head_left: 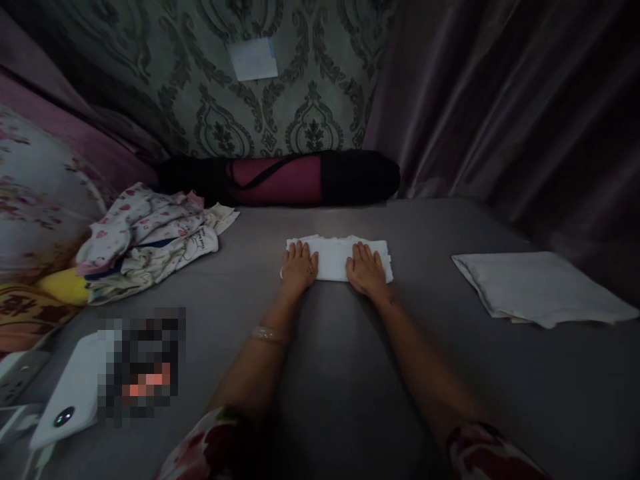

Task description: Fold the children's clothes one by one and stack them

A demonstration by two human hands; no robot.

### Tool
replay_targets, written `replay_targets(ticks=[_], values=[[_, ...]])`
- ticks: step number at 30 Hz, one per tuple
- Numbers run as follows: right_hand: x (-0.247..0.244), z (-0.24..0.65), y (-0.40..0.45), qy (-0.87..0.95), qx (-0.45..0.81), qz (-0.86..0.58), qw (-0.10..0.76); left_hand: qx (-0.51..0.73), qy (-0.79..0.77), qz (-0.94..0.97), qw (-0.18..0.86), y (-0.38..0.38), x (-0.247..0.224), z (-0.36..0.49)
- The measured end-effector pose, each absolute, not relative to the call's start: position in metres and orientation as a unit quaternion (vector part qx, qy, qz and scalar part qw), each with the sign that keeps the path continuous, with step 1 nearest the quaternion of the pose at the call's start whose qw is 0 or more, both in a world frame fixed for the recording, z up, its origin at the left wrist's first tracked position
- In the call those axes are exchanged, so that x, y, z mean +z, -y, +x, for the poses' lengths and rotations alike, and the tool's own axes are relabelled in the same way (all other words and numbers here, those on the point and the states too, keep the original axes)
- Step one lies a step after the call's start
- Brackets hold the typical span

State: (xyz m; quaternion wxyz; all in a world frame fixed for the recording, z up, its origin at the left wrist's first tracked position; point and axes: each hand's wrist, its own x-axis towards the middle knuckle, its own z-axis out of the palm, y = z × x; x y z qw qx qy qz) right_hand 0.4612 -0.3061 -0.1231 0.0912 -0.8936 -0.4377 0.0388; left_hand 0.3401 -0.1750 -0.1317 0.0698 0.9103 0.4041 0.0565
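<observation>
A white folded cloth (332, 260), which looks like a garment, lies flat on the grey sheet (340, 347) in front of me. My left hand (299, 267) rests on its left end, palm down with the fingers stretched out. On the right end lies my right hand (367, 269), also flat, its thumb turned inward. Neither hand grips the cloth; both press on its top. The cloth's middle shows between the hands, while its ends are partly covered by them.
Crumpled printed clothes (150, 233) are heaped at the left. A light folded cloth (545, 287) lies at the right. Along the back wall rests a long black and maroon bag (280, 180). A white phone (75, 393) and a power strip (20, 377) are at the lower left.
</observation>
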Motion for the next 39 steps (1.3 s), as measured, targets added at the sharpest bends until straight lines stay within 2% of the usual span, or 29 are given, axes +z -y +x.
replay_targets(ticks=[5,10,19,24,27,30,33,39], values=[[-0.119,0.478,0.315,0.406,0.008,-0.907,0.110,0.115,-0.400,0.909,0.031,0.168,-0.128,0.331],[-0.130,0.495,0.324,0.373,0.026,-0.923,0.090,0.054,-0.416,0.903,0.092,0.153,-0.138,0.325],[-0.129,0.499,0.326,0.375,0.067,-0.920,0.095,0.060,-0.417,0.899,0.117,0.139,-0.143,0.317],[-0.120,0.499,0.323,0.388,0.031,-0.914,0.117,0.105,-0.435,0.893,0.047,0.149,-0.127,0.319],[-0.121,0.496,0.317,0.432,-0.014,-0.893,0.122,0.136,-0.356,0.924,0.015,0.170,-0.120,0.332],[-0.128,0.495,0.312,0.433,0.006,-0.895,0.102,0.082,-0.294,0.951,0.051,0.186,-0.121,0.342],[-0.133,0.498,0.313,0.424,0.033,-0.900,0.096,0.041,-0.304,0.948,0.082,0.189,-0.127,0.345],[-0.132,0.502,0.318,0.413,0.022,-0.902,0.121,0.083,-0.326,0.938,0.082,0.177,-0.127,0.340]])
